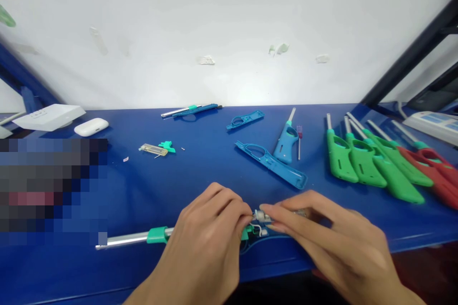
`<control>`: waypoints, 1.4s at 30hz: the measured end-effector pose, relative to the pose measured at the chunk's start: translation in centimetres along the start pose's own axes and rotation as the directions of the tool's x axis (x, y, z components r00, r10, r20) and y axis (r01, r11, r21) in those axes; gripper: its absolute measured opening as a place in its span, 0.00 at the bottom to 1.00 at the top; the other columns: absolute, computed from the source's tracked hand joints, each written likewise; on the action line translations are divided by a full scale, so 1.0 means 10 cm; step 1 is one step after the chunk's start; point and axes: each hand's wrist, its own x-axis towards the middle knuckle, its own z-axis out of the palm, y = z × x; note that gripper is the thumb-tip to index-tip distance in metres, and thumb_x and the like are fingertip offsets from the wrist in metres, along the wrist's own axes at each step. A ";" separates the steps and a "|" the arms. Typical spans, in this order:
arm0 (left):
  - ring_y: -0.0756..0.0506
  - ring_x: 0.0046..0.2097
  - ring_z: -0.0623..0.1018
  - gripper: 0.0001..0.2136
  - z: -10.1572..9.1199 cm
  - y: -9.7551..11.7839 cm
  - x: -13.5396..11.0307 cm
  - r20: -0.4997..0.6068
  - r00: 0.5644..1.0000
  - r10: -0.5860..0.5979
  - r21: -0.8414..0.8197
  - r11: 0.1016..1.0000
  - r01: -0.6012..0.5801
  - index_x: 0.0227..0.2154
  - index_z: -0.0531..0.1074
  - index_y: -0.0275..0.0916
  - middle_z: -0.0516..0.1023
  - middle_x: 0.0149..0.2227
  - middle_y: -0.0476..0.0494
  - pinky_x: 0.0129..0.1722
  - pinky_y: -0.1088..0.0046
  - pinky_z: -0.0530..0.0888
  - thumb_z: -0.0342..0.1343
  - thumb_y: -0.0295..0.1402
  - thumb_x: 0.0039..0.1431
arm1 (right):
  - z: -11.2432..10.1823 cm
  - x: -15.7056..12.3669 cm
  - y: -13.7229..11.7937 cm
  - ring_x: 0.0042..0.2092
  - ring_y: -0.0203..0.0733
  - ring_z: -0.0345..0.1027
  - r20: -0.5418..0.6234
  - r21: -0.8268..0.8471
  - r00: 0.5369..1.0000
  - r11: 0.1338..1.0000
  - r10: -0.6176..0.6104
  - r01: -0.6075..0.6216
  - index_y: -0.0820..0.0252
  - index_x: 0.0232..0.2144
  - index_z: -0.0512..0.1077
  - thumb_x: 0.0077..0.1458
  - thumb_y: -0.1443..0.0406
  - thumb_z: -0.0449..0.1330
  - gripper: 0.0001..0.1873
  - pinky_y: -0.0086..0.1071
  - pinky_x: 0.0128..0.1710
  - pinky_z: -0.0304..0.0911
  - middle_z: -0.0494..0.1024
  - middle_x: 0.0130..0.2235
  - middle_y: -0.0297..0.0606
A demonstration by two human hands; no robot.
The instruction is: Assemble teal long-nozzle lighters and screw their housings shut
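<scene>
Near the table's front edge lies an opened blue gas lighter [265, 244], its long metal tube [123, 240] and green collar [157, 235] pointing left. My left hand [211, 228] is closed over its middle, fingertips at a green inner piece [246, 232] and a thin white wire [258, 228]. From the right, my right hand [336, 233] pinches a small clear fuel tank with a whitish valve end [263, 215], just above the blue shell. Most of the tank is hidden by my fingers.
Blue shell halves [274, 164] and a whole blue lighter [285, 145] lie behind my hands, beside a small screwdriver [299, 143]. Several green lighters [341, 159] and red ones [425, 167] stand right. A spare tank [154, 149] and white case [91, 127] lie left.
</scene>
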 end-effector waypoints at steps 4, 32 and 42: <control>0.45 0.36 0.73 0.10 -0.01 0.01 0.01 -0.001 1.000 0.006 0.037 0.999 -0.005 0.38 0.75 0.36 0.78 0.35 0.46 0.38 0.65 0.75 0.52 0.16 0.69 | 0.01 0.07 -0.04 0.39 0.33 0.72 -0.082 0.028 0.996 0.999 -0.034 0.036 0.54 0.58 0.77 0.67 0.77 0.61 0.22 0.28 0.38 0.67 0.81 0.42 0.35; 0.39 0.42 0.81 0.14 -0.05 0.16 0.00 -0.025 0.998 -0.055 0.153 0.986 0.058 0.41 0.78 0.37 0.82 0.39 0.40 0.34 0.61 0.78 0.47 0.21 0.62 | 0.01 0.17 -0.10 0.42 0.40 0.71 0.002 0.071 0.999 0.996 0.051 -0.050 0.53 0.51 0.74 0.73 0.69 0.55 0.11 0.35 0.42 0.69 0.80 0.44 0.35; 0.39 0.42 0.80 0.13 -0.04 0.12 -0.01 0.010 0.998 -0.069 0.142 0.988 0.067 0.39 0.77 0.37 0.80 0.39 0.40 0.39 0.59 0.79 0.47 0.21 0.61 | 0.01 0.15 -0.11 0.42 0.38 0.71 -0.019 0.063 0.999 0.997 0.042 -0.040 0.53 0.51 0.74 0.73 0.69 0.55 0.11 0.33 0.42 0.68 0.79 0.43 0.34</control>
